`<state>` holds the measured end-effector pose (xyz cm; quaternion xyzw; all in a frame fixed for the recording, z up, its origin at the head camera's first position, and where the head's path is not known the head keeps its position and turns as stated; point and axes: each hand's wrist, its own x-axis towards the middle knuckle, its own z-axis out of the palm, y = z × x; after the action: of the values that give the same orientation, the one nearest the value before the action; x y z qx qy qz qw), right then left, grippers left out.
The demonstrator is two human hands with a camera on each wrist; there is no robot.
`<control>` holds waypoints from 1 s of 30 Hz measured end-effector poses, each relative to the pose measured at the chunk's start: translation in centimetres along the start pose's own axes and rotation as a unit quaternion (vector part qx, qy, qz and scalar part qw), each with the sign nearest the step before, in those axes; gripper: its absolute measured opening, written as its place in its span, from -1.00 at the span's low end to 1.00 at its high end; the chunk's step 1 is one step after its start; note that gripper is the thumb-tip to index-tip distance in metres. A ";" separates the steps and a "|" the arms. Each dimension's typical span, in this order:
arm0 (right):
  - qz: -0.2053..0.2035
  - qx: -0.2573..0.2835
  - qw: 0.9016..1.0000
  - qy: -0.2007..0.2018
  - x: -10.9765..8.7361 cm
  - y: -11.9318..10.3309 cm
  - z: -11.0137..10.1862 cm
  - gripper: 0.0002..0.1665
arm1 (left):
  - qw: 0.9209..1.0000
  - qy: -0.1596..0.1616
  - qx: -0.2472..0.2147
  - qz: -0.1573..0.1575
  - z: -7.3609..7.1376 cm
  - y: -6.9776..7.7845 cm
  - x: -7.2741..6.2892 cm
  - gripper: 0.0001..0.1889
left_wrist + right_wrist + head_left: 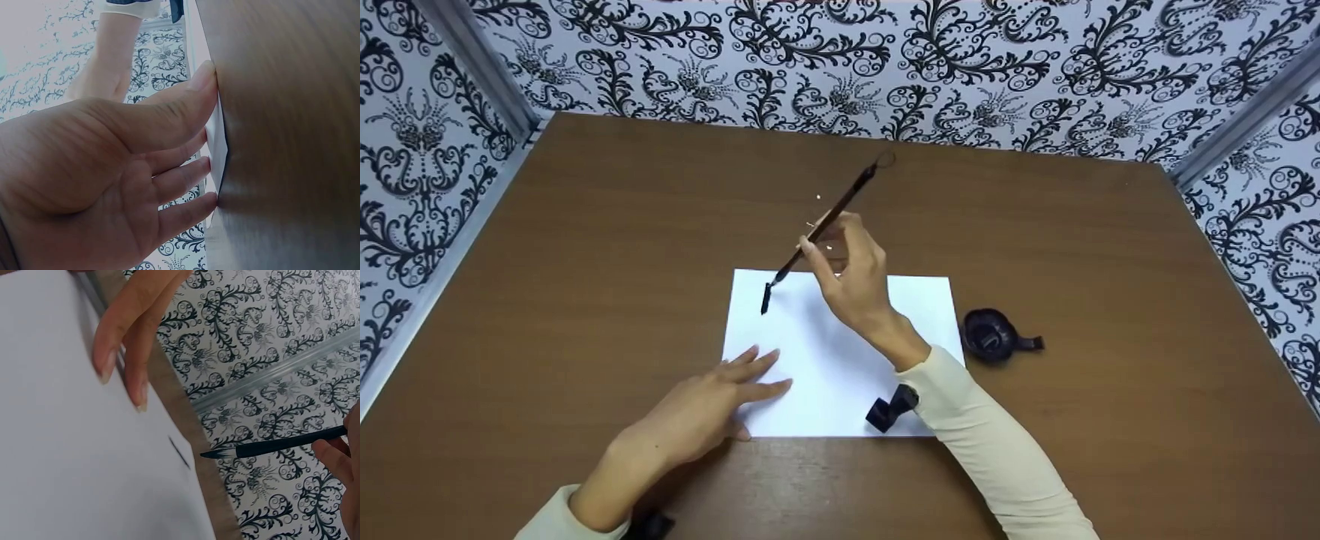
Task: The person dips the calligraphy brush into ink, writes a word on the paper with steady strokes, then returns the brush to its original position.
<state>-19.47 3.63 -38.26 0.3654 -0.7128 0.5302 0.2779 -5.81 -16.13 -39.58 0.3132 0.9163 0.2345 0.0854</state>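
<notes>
My right hand (855, 281) pinches a dark paintbrush (840, 206) by its handle, thumb and fingers around it. The brush slants, its loop end toward the back of the table. In the right wrist view the black-wetted bristles of the paintbrush (219, 454) stand apart from a short black stroke (179, 453). That stroke lies near the upper left corner of a white sheet of paper (817, 375). On the sheet's lower left part rests my left hand (694, 412), fingers spread. From the left wrist view, its thumb (169, 115) and fingertips touch down along the paper's edge.
Right of the paper sits a small black round dish (988, 335) with a short handle. A black strap-like piece (885, 412) shows at the right wrist, over the paper. The brown table (585, 300) meets black-and-white patterned walls (840, 75) at the back and sides.
</notes>
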 end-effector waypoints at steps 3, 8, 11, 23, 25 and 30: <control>-0.003 -0.001 1.000 -0.004 -0.3 0.4 0.3 -0.77 | 1.000 0.006 -0.001 0.007 0.0 0.0 -0.1 -0.31; -0.012 -0.009 1.000 -0.002 -0.6 0.8 0.6 -0.75 | 1.000 0.005 0.003 0.007 0.0 0.0 -0.1 -0.32; -0.010 -0.012 1.000 -0.005 -0.7 0.9 0.7 -0.75 | 1.000 0.002 0.003 0.007 0.0 0.0 -0.1 -0.32; -0.004 -0.017 0.999 -0.032 -0.5 0.7 0.3 -0.75 | 1.000 0.004 0.006 0.007 0.1 -0.1 -0.1 -0.32; -0.007 -0.024 0.999 -0.038 -0.4 0.6 0.2 -0.75 | 1.000 0.000 0.005 0.003 0.1 0.0 0.0 -0.32; -0.008 -0.033 0.998 -0.052 -0.2 0.4 -0.1 -0.76 | 1.000 0.004 0.008 0.003 0.1 0.0 0.0 -0.31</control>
<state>-19.73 3.83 -38.64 0.3890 -0.7400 0.4847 0.2570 -5.75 -16.14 -39.63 0.3157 0.9174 0.2290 0.0789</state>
